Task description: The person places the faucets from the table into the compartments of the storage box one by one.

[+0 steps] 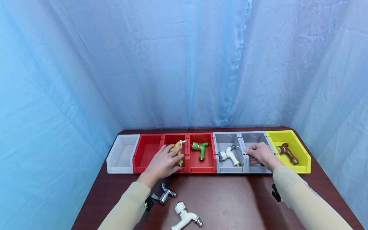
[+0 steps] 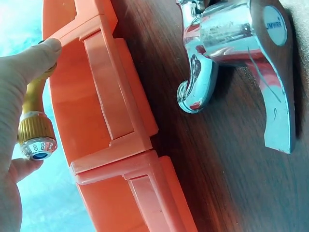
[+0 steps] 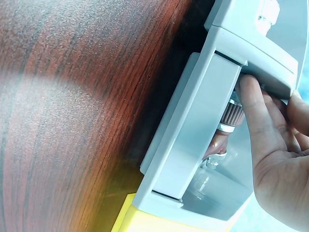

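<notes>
My left hand holds a yellow faucet over a red bin. In the left wrist view the faucet's ribbed gold collar and chrome knob show between thumb and fingers. My right hand reaches into the right grey bin, fingers fairly straight inside it and thumb beside the divider's top edge. The right wrist view shows a brownish faucet with a ribbed collar low in that bin, its upper end close by the fingertips.
A green faucet, a white faucet and a brown faucet lie in other bins of the row. The white bin stands far left. On the table lie a chrome faucet and another white faucet.
</notes>
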Available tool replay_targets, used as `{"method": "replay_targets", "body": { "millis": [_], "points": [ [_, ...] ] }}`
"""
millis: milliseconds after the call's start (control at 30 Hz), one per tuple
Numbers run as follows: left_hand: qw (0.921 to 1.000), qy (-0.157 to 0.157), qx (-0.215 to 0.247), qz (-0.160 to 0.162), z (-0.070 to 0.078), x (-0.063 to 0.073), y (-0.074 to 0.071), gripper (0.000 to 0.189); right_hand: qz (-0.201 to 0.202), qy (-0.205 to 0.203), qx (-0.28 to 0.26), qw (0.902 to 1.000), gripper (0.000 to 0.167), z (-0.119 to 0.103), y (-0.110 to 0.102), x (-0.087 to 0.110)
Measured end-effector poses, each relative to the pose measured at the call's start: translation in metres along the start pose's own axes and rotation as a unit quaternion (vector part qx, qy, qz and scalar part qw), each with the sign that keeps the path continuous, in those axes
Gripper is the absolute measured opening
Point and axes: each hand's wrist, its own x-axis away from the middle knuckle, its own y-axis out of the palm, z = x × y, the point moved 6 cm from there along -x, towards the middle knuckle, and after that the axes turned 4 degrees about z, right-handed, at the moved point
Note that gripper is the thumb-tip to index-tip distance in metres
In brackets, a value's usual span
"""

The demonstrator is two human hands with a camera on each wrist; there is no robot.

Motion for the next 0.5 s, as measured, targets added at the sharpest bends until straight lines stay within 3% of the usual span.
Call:
{"method": "replay_targets", "body": {
  "millis": [500],
  "points": [
    [0.9982, -0.056, -0.006, -0.018, -0.0089, -0.0098, 0.0083, 0.064, 0.003, 0.002, -0.007, 1.0, 0.035, -0.0006, -0.0001, 0.0018]
  ]
}}
